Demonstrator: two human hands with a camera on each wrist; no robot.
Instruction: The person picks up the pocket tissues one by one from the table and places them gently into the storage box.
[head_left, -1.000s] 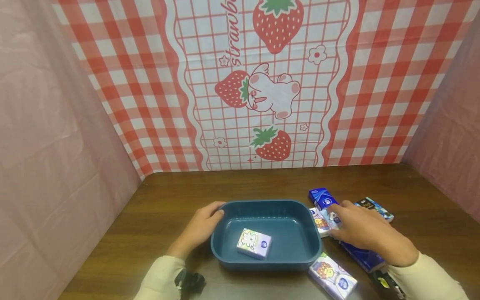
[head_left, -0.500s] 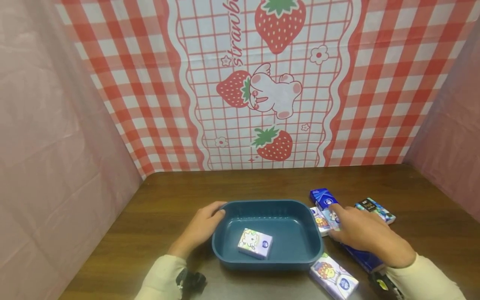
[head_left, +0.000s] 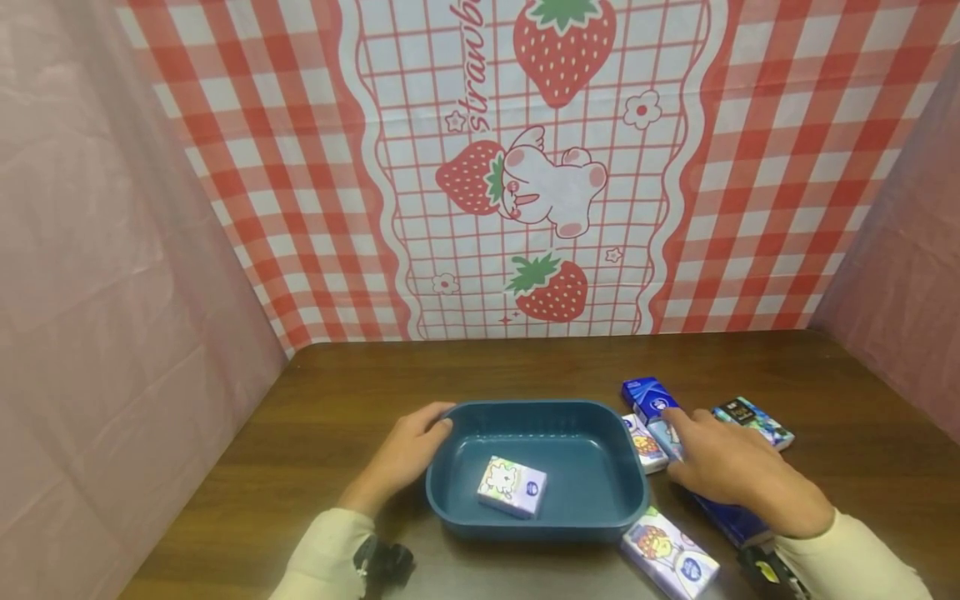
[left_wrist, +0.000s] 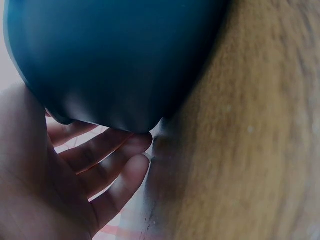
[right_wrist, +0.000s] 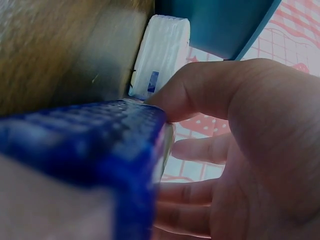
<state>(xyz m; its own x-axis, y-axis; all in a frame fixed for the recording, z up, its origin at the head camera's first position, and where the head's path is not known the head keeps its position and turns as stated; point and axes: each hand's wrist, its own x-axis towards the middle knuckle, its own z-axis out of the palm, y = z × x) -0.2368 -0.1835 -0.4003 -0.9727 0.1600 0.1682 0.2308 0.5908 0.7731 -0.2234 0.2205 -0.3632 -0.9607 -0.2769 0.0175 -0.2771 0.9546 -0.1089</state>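
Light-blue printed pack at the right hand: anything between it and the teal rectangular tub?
Yes: a white rectangular pack with a cartoon print lies between the light-blue pack and the teal tub, whose raised right wall also stands in the way.

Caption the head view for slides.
Left hand on teal tray, lilac pack inside; right hand on light-blue pack.

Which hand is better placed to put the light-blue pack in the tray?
Likely the right hand: it is at the light-blue pack, near the right end of the tray. The left hand is at the left end, with the tray between it and that pack.
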